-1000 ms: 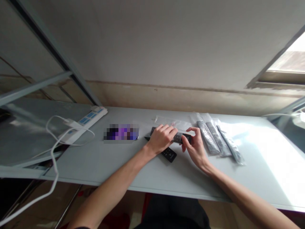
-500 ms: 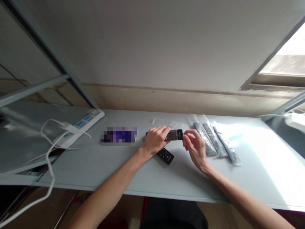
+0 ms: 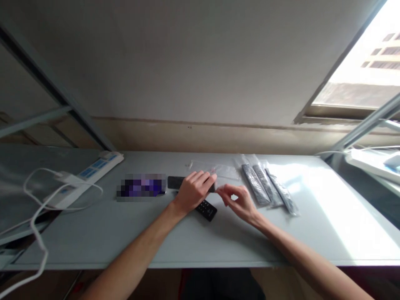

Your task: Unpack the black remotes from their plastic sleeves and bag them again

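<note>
My left hand (image 3: 194,193) is wrapped from above round a black remote control (image 3: 175,182), whose dark end sticks out to the left of my knuckles. At the remote's right end, my right hand (image 3: 240,203) has thumb and forefinger pinched together. What the pinch holds, if anything, is too small to make out. A second black remote with pale buttons (image 3: 206,210) lies slanted on the table just below my left hand, its upper end covered.
Several clear plastic bags (image 3: 256,183) with dark remotes lie to the right. Behind my hands is a crumpled clear bag (image 3: 225,171). A blurred-out purple object (image 3: 140,187) lies left, beyond it a white power strip (image 3: 90,175) with white cables. A wall (image 3: 193,137) borders the grey table (image 3: 175,246).
The view has turned to the right. More of the held remote now shows left of my left hand and less on its right. My right hand's fingertips have closed into a pinch.
</note>
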{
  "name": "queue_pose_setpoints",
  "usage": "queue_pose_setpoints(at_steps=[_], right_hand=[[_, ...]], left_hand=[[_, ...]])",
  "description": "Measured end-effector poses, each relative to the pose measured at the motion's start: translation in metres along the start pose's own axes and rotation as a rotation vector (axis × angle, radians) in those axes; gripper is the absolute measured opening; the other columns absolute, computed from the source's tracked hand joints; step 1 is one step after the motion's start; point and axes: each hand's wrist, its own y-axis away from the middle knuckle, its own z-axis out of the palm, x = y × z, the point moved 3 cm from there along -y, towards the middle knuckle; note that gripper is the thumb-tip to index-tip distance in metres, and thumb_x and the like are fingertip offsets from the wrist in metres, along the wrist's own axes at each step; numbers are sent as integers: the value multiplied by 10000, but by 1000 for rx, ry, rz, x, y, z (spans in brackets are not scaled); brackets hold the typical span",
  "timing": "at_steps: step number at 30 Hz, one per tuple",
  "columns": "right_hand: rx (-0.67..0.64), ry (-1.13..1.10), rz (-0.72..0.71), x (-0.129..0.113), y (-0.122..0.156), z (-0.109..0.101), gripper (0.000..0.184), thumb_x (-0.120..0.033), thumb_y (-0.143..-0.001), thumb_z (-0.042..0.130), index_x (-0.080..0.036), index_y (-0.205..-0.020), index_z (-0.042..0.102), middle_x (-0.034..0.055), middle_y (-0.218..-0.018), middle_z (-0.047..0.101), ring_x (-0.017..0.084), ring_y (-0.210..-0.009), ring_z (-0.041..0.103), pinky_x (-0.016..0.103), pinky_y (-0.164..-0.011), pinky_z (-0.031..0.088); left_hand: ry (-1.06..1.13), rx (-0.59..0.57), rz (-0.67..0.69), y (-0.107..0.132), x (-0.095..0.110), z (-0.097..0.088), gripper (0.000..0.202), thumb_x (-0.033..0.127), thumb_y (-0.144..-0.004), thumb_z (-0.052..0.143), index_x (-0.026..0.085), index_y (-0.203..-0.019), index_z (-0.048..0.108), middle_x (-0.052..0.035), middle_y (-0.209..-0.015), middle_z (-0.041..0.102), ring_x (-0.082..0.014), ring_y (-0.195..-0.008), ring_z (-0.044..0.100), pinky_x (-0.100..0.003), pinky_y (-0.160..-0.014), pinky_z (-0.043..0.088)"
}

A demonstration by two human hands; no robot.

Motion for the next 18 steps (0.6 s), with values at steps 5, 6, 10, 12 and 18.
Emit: queue_pose_setpoints(at_steps=[5, 6, 10, 12, 18], right_hand=[[427, -207, 39, 2, -6, -27, 225, -479, -992, 705, -263, -1049, 692, -31, -738, 635, 131, -573, 566, 255, -525, 472], [485, -294, 59, 6, -8, -29, 285, -490, -970, 732, -286, -1153, 654, -34, -801, 653, 138, -615, 600, 255, -533, 492], [234, -489, 207, 25, -13, -13, 472, -549, -895, 797, -260, -1236, 646, 19, -982, 724, 184, -835, 690, 302, -685, 576], [91, -516, 266, 33, -15, -6, 384, -562, -910, 774, -206, -1045, 724, 41, -917, 734, 198, -853, 686, 328, -767, 576], [518, -585, 222, 53, -28, -61, 317, -541, -890, 785, -263, -927, 638, -30, -858, 663, 151, -785, 627, 286, -755, 556]], left_hand=[[106, 47, -236, 1, -14, 8, 565, 207, -941, 738, 231, -1463, 523, -78, -1273, 758, -283, -1049, 753, -377, -846, 572], [129, 52, -281, 0, -15, 9, 568, 185, -928, 739, 243, -1454, 532, -66, -1315, 752, -275, -1063, 759, -363, -836, 580], [153, 15, -367, -10, -5, 13, 503, 228, -970, 706, 260, -1450, 556, -65, -1350, 740, -269, -1081, 770, -325, -823, 592], [165, -65, -288, -18, 8, 14, 529, 318, -1022, 672, 257, -1523, 512, -84, -1337, 732, -272, -1066, 772, -329, -848, 597], [230, -250, -236, -6, 24, 27, 775, 586, -1091, 486, 215, -1725, 237, -192, -1659, 474, -399, -1560, 422, -573, -1225, 422]])
